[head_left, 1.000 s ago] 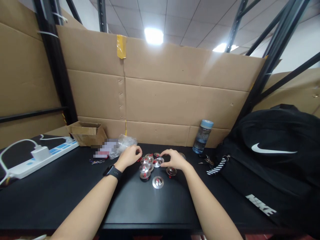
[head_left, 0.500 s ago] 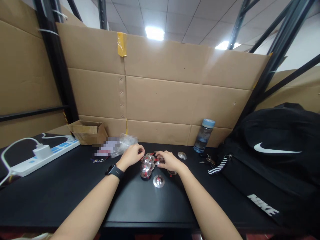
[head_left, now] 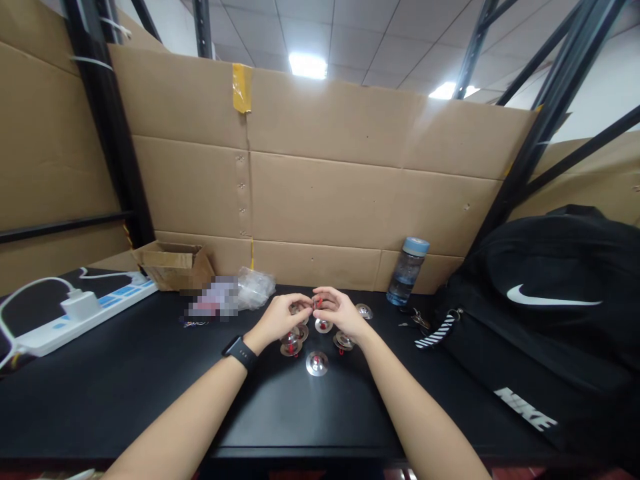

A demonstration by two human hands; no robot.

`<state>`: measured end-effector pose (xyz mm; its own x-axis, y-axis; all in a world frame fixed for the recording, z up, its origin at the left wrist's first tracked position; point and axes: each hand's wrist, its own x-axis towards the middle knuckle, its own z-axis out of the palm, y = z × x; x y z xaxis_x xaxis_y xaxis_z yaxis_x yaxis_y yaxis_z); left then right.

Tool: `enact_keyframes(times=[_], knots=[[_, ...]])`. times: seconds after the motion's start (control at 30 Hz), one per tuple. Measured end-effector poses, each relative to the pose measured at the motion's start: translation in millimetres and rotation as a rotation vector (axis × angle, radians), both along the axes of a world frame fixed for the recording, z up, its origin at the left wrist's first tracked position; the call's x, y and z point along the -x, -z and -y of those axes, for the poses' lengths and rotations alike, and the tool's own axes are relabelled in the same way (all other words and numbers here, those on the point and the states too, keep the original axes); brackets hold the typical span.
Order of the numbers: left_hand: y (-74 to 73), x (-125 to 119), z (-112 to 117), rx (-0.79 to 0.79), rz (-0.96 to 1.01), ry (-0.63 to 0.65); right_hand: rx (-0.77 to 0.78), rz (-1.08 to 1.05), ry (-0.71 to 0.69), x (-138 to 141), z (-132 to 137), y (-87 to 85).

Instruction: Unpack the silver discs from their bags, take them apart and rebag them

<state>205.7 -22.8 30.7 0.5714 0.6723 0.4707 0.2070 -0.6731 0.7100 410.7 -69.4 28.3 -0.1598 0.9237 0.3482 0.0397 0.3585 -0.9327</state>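
My left hand (head_left: 283, 319) and my right hand (head_left: 339, 312) meet above the black table, fingertips pinching a finger cymbal with a red loop (head_left: 320, 303) between them. The cymbal is seen nearly edge-on and mostly hidden by fingers. Below the hands lies a silver finger cymbal (head_left: 324, 326). To the left several overlap in a pile (head_left: 291, 342), partly covered by my left hand. A small stack (head_left: 343, 341) sits under my right wrist. One cymbal (head_left: 317, 363) lies alone nearer me, and another (head_left: 365, 311) rests beyond my right hand.
A clear bottle with a blue lid (head_left: 407, 273), keys (head_left: 420, 320) and a black backpack (head_left: 545, 320) stand right. To the left are a power strip (head_left: 110, 303), a small open cardboard box (head_left: 175, 267) and crumpled clear plastic (head_left: 255, 288). Cardboard (head_left: 320, 200) walls the back.
My right hand has lifted a finger cymbal from the group, and my left hand has moved right to meet it. The cymbals beneath my right hand are now uncovered.
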Motion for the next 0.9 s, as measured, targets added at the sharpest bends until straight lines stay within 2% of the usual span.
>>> enact_keyframes(times=[0.1, 0.33, 0.5, 0.57, 0.7, 0.73, 0.9], knots=[[2.8, -7, 5, -0.003, 0.083, -0.045, -0.001, -0.036, 0.007, 6, -1, 4.6], [6.6, -8, -1, 0.056, 0.065, -0.085, 0.035, -0.024, 0.011, 11, -3, 6.8], [-0.6, 8, -13, -0.018, -0.014, -0.235, -0.006, -0.008, 0.113, -3, -7, 1.8], [-1.1, 19, -22, -0.064, -0.092, -0.314, -0.03, 0.15, 0.234, -21, -9, -0.2], [9.5, 39, -43, -0.061, -0.215, -0.356, -0.076, 0.773, 0.585, -70, -9, 0.7], [13.5, 42, -48, -0.046, -0.243, -0.357, -0.036, 0.865, 0.622, -81, -9, 2.3], [24.2, 44, -56, -0.001, -0.365, -0.301, 0.061, 0.954, 0.638, -113, -5, 10.5]])
